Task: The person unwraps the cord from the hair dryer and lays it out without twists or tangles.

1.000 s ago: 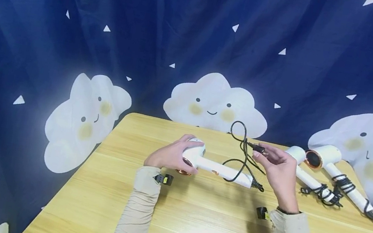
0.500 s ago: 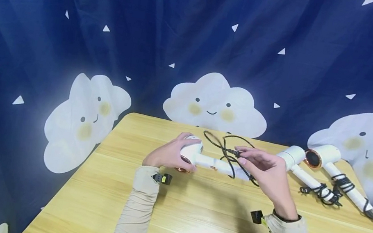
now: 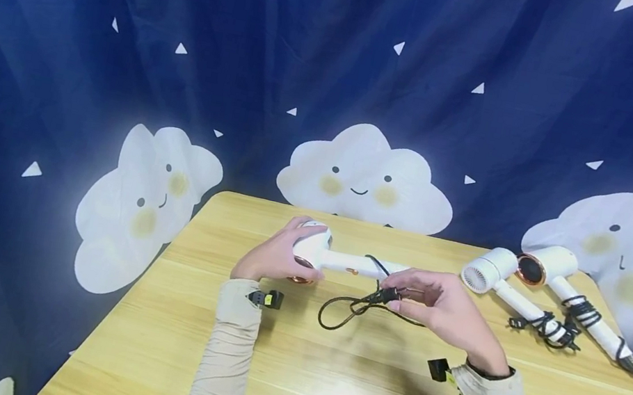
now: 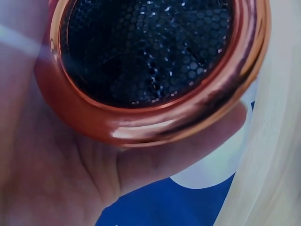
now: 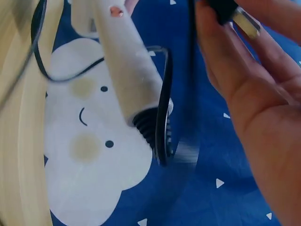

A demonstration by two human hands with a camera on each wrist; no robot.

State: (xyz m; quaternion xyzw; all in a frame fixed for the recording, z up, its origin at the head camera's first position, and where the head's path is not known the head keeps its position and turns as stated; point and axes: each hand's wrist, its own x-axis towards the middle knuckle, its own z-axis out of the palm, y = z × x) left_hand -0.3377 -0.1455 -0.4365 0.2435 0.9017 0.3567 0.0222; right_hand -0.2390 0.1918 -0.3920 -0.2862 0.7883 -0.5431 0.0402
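My left hand (image 3: 271,254) grips the head of a white hair dryer (image 3: 337,260). Its copper nozzle ring (image 4: 155,129) and dark mesh fill the left wrist view, with the thumb along the ring's underside. The handle points right, over the table. My right hand (image 3: 448,314) pinches the black plug (image 3: 385,296) near the handle's end, and the metal prongs (image 5: 247,23) show in the right wrist view. From the ribbed black sleeve (image 5: 146,125) at the handle's end, the power cord (image 5: 165,99) bends back and loops round the handle. Another loop hangs on the near side.
Two more white hair dryers lie at the right of the wooden table (image 3: 297,378): one with a grille (image 3: 488,270), the other with a copper ring (image 3: 555,264). Cords are wound round their handles. A blue curtain (image 3: 342,54) with clouds stands behind the table.
The right hand has carried the plug left and then toward me, bringing the cord from behind the handle to its near side. The left hand has shifted slightly left with the hair dryer.
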